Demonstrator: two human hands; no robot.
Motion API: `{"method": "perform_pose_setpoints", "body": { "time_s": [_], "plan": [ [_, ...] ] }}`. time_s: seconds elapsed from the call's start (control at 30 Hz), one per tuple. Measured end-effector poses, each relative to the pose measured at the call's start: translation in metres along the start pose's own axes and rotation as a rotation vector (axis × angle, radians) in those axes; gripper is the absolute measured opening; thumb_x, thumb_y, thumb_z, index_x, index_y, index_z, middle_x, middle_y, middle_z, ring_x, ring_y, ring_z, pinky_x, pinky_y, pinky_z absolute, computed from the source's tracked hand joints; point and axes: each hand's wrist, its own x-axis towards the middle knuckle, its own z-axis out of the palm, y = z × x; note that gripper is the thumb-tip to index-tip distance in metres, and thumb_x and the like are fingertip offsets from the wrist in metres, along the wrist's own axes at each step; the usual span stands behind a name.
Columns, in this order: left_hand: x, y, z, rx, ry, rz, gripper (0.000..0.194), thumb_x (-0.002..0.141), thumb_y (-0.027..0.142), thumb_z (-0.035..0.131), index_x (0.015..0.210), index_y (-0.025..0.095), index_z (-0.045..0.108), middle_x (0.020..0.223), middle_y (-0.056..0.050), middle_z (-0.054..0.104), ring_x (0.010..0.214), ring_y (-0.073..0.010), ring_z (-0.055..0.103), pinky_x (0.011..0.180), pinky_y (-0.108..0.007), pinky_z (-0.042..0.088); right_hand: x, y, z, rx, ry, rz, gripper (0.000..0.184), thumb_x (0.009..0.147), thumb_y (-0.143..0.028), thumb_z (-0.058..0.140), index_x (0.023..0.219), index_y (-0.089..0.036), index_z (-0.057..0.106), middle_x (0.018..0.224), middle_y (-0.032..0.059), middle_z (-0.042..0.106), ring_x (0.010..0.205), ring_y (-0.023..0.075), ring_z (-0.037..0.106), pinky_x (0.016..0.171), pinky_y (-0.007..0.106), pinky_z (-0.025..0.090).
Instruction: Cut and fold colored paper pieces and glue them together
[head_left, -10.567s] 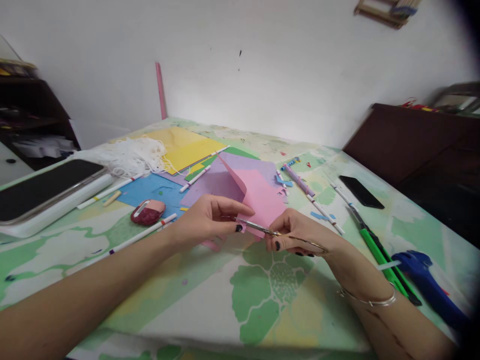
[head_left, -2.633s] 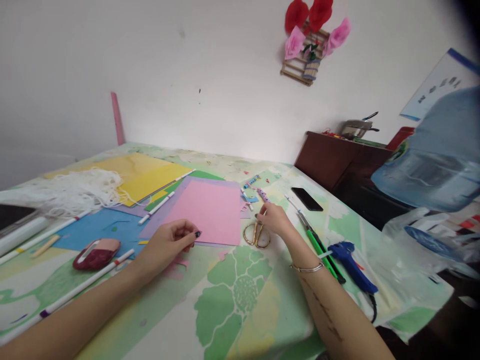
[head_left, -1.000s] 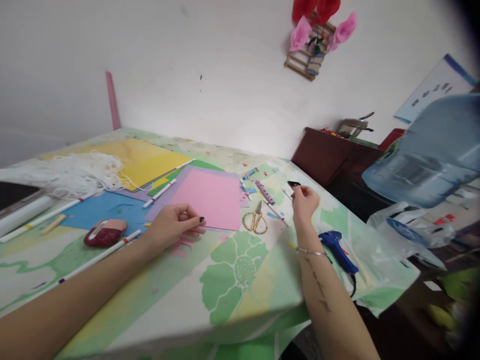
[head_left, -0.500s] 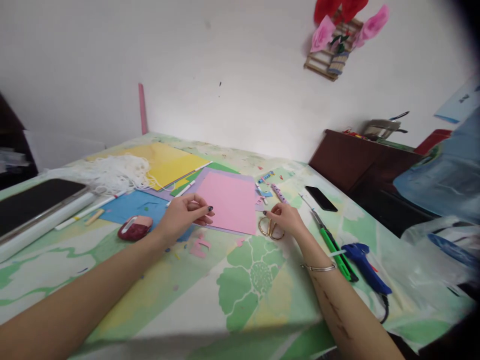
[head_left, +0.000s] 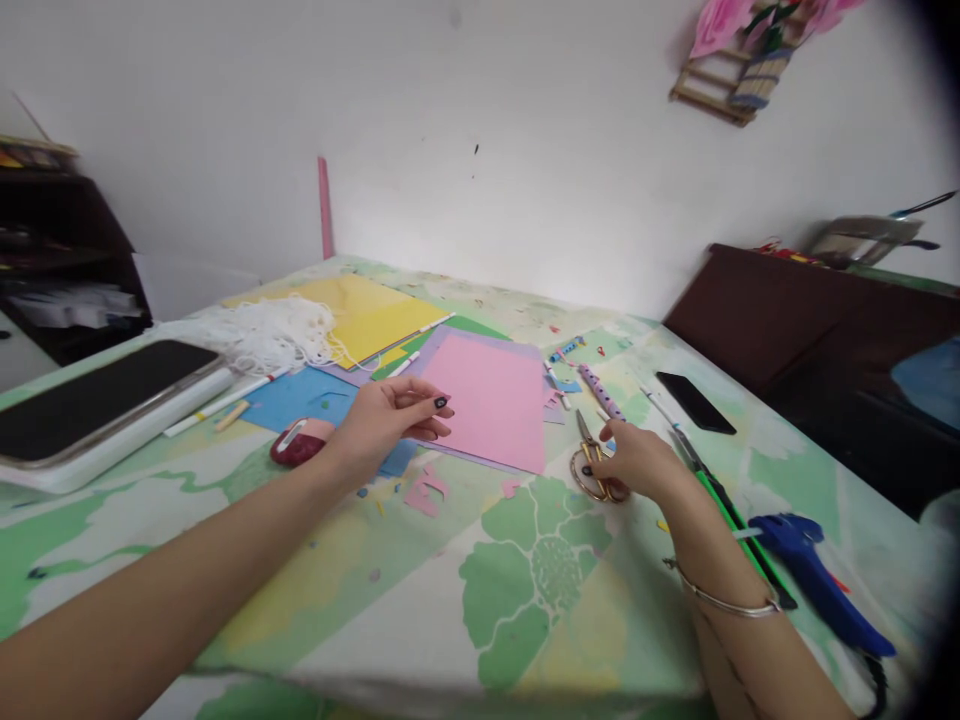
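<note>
My left hand (head_left: 390, 415) hovers at the near left corner of a pink paper sheet (head_left: 491, 400), which lies flat on a purple sheet. Its thumb and fingers are pinched together; whatever they hold is too small to make out. My right hand (head_left: 637, 460) rests on the table to the right of the sheet. Its fingers are curled on the handles of gold scissors (head_left: 589, 460), which lie with the blades pointing away from me. Small pink scraps (head_left: 424, 492) lie in front of the sheet.
On the flower-patterned tablecloth (head_left: 525, 590) lie yellow paper (head_left: 360, 310), blue paper (head_left: 300, 395), white string (head_left: 262, 330), markers and a dark red object (head_left: 300, 442). A large dark screen (head_left: 97, 395) sits left. A black phone (head_left: 694, 400), green knife (head_left: 731, 520) and blue glue gun (head_left: 814, 575) lie right.
The pink sheet, earlier held and cut with the scissors, now lies flat. My right hand reached far right, then came back to the scissors on the table. The view swung left.
</note>
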Motion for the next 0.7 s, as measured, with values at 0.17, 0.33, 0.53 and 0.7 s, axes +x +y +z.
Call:
{"method": "perform_pose_setpoints", "body": {
  "time_s": [0.17, 0.33, 0.53, 0.7],
  "plan": [
    [-0.002, 0.000, 0.001, -0.012, -0.028, -0.031, 0.028, 0.069, 0.032, 0.074, 0.085, 0.013, 0.061, 0.079, -0.006, 0.072, 0.060, -0.0149, 0.068, 0.059, -0.025, 0.054, -0.002, 0.002, -0.004, 0.019, -0.004, -0.015, 0.040, 0.060, -0.028, 0.062, 0.098, -0.015, 0.060, 0.075, 0.0087, 0.065, 0.071, 0.0239, 0.061, 0.050, 0.027, 0.033],
    [-0.006, 0.001, 0.003, -0.019, -0.052, -0.076, 0.024, 0.071, 0.032, 0.072, 0.082, 0.014, 0.060, 0.096, -0.010, 0.071, 0.068, -0.0174, 0.070, 0.063, -0.027, 0.056, 0.005, 0.014, -0.003, 0.390, -0.014, 0.000, 0.050, 0.062, -0.022, 0.061, 0.111, -0.013, 0.054, 0.062, 0.0032, 0.063, 0.058, 0.0181, 0.059, 0.050, 0.025, 0.039],
    [-0.012, 0.004, 0.009, -0.093, -0.135, -0.100, 0.018, 0.071, 0.027, 0.073, 0.079, 0.015, 0.062, 0.082, -0.006, 0.072, 0.060, -0.0136, 0.068, 0.056, -0.021, 0.053, -0.013, -0.021, 0.001, 1.084, 0.037, -0.263, 0.034, 0.068, -0.033, 0.065, 0.096, -0.016, 0.059, 0.047, -0.0076, 0.044, 0.035, 0.0069, 0.036, 0.036, 0.020, 0.026],
    [-0.021, 0.006, 0.021, -0.186, -0.168, -0.108, 0.015, 0.069, 0.024, 0.074, 0.075, 0.015, 0.064, 0.081, -0.004, 0.071, 0.071, -0.0158, 0.069, 0.059, -0.021, 0.051, -0.046, -0.068, 0.018, 1.206, -0.094, -0.504, 0.027, 0.071, -0.038, 0.065, 0.067, -0.018, 0.048, 0.044, -0.0082, 0.038, 0.036, 0.0052, 0.033, 0.037, 0.020, 0.023]
  ]
}}
